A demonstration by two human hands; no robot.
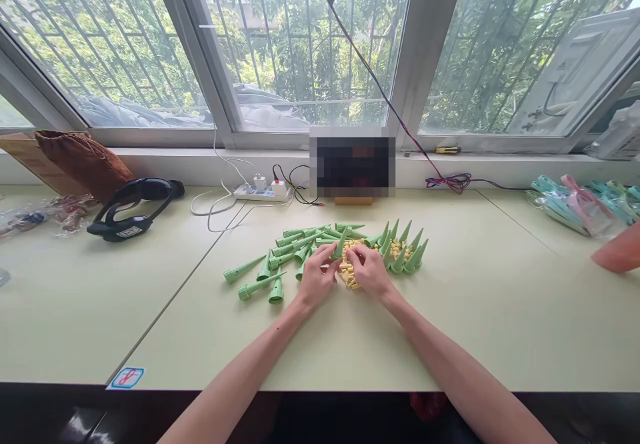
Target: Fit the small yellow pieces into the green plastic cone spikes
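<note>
Both my hands meet at the middle of the pale green table (450, 324). My left hand (317, 275) is closed round a green cone-shaped spike (341, 244), tip up. Fingers curled, my right hand (367, 269) touches that same spike and rests over a heap of small yellow pieces (349, 275). Several green spikes (273, 267) lie loose to the left. Several more stand upright (403, 247) to the right of the hands.
A black headset (133, 207) and a brown bag (83, 157) sit at the left. A power strip (263, 192) with cables lies by the window sill. Coloured plastic clips (575, 204) lie at the far right, beside another person's arm (620, 251).
</note>
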